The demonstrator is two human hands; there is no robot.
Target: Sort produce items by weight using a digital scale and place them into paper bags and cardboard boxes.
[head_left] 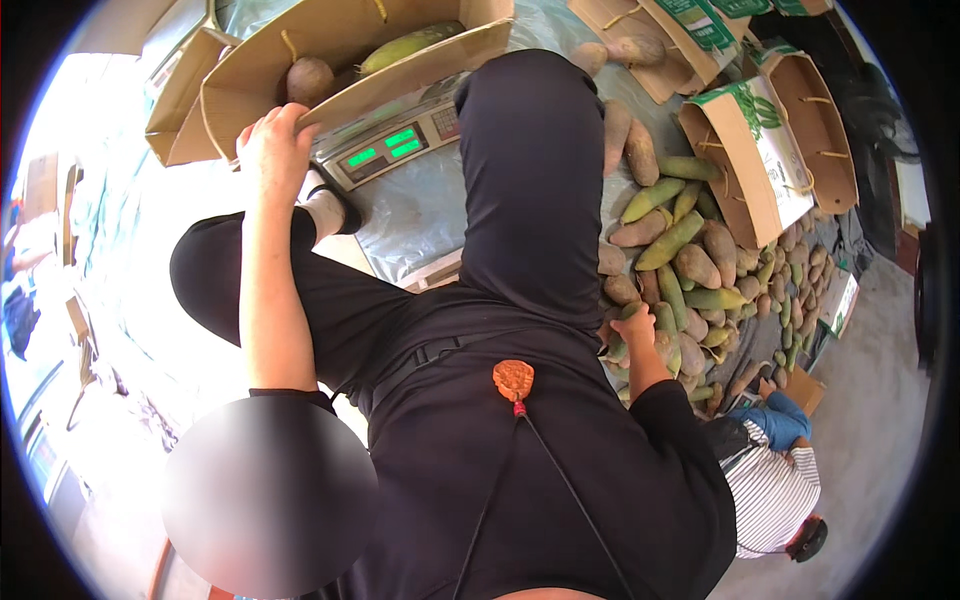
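Vegetables (670, 243), plump brownish-pink and long green, lie heaped at right; two show in the far-left box (420, 75). Left hand (278, 145) clamps its rim; right hand (637, 325) touches the heaped ones, whether gripping I cannot tell.

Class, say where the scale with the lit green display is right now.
In the head view, the scale is in the upper part, left of centre, just below the open cardboard box and right of the left hand.

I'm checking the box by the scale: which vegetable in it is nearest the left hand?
The round brown vegetable, just beyond the left hand; the long green vegetable lies farther right.
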